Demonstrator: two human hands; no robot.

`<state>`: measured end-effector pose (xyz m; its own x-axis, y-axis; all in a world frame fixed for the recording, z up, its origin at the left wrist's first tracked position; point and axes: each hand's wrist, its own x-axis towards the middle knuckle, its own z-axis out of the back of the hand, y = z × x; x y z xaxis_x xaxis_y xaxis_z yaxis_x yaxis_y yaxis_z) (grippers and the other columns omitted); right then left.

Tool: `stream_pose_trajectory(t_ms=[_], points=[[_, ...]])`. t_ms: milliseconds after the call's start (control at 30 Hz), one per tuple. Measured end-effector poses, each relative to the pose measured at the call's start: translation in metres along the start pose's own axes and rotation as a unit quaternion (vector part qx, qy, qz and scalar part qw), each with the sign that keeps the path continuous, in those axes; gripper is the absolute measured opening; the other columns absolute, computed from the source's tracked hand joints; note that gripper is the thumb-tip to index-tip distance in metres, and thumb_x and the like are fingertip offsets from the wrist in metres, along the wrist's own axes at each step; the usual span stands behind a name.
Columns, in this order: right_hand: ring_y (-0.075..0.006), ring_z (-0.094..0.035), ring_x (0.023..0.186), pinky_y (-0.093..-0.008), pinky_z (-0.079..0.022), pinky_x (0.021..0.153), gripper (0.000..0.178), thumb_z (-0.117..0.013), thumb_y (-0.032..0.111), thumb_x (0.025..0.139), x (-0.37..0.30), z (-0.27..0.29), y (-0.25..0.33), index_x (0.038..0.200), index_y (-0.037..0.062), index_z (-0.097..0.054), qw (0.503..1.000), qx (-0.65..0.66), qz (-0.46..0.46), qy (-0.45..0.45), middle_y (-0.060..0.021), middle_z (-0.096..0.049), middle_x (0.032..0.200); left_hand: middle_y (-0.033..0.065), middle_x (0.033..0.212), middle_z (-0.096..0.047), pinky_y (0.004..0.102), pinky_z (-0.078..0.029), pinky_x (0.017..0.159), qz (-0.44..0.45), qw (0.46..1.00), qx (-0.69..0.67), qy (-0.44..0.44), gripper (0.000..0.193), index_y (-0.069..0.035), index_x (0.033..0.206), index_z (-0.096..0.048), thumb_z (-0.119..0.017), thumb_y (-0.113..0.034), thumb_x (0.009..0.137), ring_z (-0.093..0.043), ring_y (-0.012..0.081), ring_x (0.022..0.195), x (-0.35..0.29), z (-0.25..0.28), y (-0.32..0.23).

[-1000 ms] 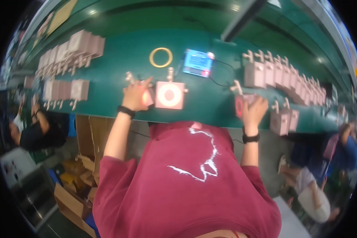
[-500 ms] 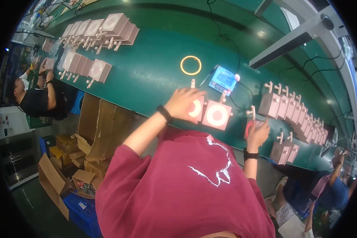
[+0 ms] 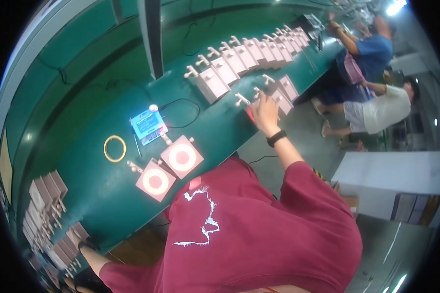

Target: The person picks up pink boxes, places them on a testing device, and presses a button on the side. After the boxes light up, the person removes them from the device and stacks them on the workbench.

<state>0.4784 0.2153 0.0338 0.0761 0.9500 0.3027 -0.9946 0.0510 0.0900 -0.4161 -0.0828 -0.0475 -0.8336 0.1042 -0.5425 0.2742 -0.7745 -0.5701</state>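
Observation:
My right hand (image 3: 266, 116) is closed around a pink box (image 3: 252, 112) with a red patch on its side, at the front of the right-hand group. At the far left my left hand (image 3: 75, 236) reaches a pink box (image 3: 81, 229) at the end of a row; its fingers are too small and blurred to make out. Between my arms two pink boxes with glowing white rings lie side by side: the left box (image 3: 155, 181) and the right box (image 3: 182, 156). Each has a pale peg-like knob on top.
A small device with a lit blue screen (image 3: 148, 125) sits behind the boxes, beside a yellow ring (image 3: 115, 148). A long row of pink boxes (image 3: 239, 61) runs back right; more pink boxes (image 3: 41, 195) stand left. A metal post (image 3: 150, 39) rises behind. People (image 3: 376, 53) stand at right.
My view has turned to the right. My left hand has left the two ringed boxes and swung out to the far-left row. My right hand has carried its box right, beside the standing boxes.

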Motion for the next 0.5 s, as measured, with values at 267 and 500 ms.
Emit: stream_pose_trajectory(t_ms=[267, 500], points=[[-0.0336, -0.055, 0.088, -0.0436, -0.038, 0.076, 0.058, -0.069, 0.03, 0.08, 0.001, -0.007, -0.052, 0.127, 0.0057, -0.046, 0.997, -0.057, 0.01, 0.046, -0.0174, -0.057, 0.094, 0.0194, 0.142, -0.039, 0.0434, -0.037, 0.101, 0.004, 0.998, 0.006, -0.07, 0.103, 0.0, 0.145, -0.024, -0.068, -0.052, 0.068, -0.046, 0.0323, 0.12, 0.003, -0.011, 0.02], [-0.0372, -0.057, 0.087, -0.0467, -0.041, 0.076, 0.055, -0.068, 0.026, 0.08, 0.026, -0.018, -0.071, 0.126, 0.0054, -0.046, 0.999, -0.032, 0.031, 0.01, -0.0197, -0.06, 0.094, 0.0195, 0.142, -0.041, 0.0391, -0.035, 0.104, -0.17, 0.976, 0.111, -0.082, 0.089, -0.003, 0.143, -0.03, -0.066, -0.017, 0.062, -0.046, 0.0339, 0.124, -0.078, -0.029, 0.036]])
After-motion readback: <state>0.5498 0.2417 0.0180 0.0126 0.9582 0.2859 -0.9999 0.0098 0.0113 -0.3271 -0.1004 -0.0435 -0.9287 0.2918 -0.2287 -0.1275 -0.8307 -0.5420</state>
